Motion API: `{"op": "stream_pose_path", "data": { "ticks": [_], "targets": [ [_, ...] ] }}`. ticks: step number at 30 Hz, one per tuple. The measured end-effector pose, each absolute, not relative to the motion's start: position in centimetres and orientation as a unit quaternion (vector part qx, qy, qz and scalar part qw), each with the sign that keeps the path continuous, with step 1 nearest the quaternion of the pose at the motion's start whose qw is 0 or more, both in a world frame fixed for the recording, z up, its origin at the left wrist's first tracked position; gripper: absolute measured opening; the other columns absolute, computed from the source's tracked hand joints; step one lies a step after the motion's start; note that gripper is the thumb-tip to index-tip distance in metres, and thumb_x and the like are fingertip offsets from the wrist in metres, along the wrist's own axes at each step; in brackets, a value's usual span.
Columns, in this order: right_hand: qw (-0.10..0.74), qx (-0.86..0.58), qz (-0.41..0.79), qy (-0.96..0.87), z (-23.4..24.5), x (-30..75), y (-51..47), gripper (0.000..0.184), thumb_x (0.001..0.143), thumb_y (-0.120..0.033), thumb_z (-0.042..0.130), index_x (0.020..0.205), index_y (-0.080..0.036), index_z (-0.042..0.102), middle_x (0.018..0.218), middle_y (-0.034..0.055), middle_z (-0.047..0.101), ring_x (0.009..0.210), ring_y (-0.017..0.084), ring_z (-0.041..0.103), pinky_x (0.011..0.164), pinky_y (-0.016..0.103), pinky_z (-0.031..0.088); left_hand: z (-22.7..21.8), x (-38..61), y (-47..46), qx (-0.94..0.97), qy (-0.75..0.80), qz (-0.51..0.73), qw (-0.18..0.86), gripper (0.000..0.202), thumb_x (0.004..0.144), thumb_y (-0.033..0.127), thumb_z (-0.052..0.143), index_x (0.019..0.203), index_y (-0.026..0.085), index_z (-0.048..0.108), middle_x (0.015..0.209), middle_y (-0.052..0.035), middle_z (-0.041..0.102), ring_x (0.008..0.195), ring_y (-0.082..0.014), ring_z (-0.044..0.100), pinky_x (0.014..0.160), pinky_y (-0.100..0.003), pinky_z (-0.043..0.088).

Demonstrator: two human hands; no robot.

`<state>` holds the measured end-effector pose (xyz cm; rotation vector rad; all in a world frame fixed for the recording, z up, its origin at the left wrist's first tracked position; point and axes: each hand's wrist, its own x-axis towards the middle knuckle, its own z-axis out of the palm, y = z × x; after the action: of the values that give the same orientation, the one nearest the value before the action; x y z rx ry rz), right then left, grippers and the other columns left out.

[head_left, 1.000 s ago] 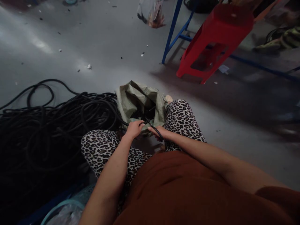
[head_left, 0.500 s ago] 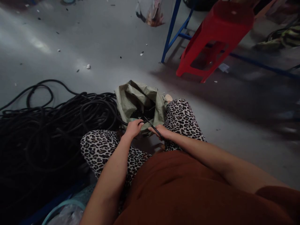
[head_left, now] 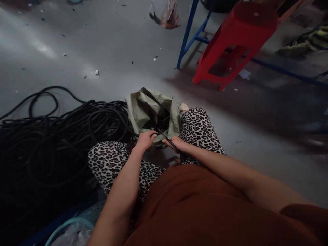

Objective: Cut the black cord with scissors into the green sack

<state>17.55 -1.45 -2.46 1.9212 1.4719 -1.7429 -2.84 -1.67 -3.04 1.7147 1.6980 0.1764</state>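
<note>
My left hand [head_left: 146,139] is closed around a black rubber cord [head_left: 134,133], close to its end, at the near rim of an open green woven sack [head_left: 176,114]. My right hand [head_left: 177,143] grips a pair of dark scissors [head_left: 168,139]. Their blades point up and left and meet the cord's end just beside my left fingers; whether the blades are closed is too small to tell. Inside the sack lie small black pieces [head_left: 151,125]. The cord runs left into a large tangled heap of black cord [head_left: 107,116]; its lower part is lost in shadow.
A red plastic stool [head_left: 246,30] stands ahead on the right, beside a blue metal frame [head_left: 182,51]. Farther off is a clear plastic bag [head_left: 164,13]. Small scraps [head_left: 96,72] dot the grey floor. A teal-rimmed basket [head_left: 69,222] sits at lower left.
Hardly anything differs. Both hands, the cord and the scissors stay in nearly the same place, with only a tiny shift at the blades.
</note>
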Motion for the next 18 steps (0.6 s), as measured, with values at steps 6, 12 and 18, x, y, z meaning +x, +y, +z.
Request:
{"op": "stream_pose_path", "data": {
  "ticks": [6, 12, 18],
  "targets": [
    [0.078, 0.631, -0.580, 0.510, -2.34, 17.62, -1.36, 0.052, 0.099, -0.059, 0.067, 0.071, -0.015, 0.061, 0.052, -0.0007, 0.054, 0.041, 0.011, 0.052, 0.041, 0.020, 0.040, -2.86, -2.95, -1.75, 0.672, 0.640, 0.075, 0.364, 0.030, 0.098, 0.023, 0.062, 0.123, 0.022, 0.079, 0.125, -0.0076, 0.079, 0.119, -0.0239, 0.072, 0.108, -0.033, 0.052],
    [0.114, 0.627, -0.576, 0.512, -2.92, 17.47, -1.15, 0.057, 0.098, -0.065, 0.064, 0.079, -0.012, 0.067, 0.067, 0.0068, 0.065, 0.056, 0.014, 0.061, 0.049, 0.021, 0.047, -3.04, -2.57, -2.08, 0.699, 0.621, 0.038, 0.353, 0.030, 0.098, 0.025, 0.060, 0.120, 0.025, 0.080, 0.122, -0.0076, 0.080, 0.118, -0.0246, 0.072, 0.106, -0.035, 0.053],
    [0.119, 0.627, -0.588, 0.497, -2.96, 17.48, -1.09, 0.062, 0.096, -0.071, 0.063, 0.079, -0.012, 0.067, 0.061, 0.0049, 0.062, 0.051, 0.013, 0.057, 0.046, 0.020, 0.044, -2.80, -2.45, -2.01, 0.707, 0.614, 0.028, 0.350, 0.032, 0.098, 0.025, 0.058, 0.122, 0.024, 0.079, 0.123, -0.0083, 0.080, 0.117, -0.0244, 0.073, 0.104, -0.034, 0.053]
  ]
}}
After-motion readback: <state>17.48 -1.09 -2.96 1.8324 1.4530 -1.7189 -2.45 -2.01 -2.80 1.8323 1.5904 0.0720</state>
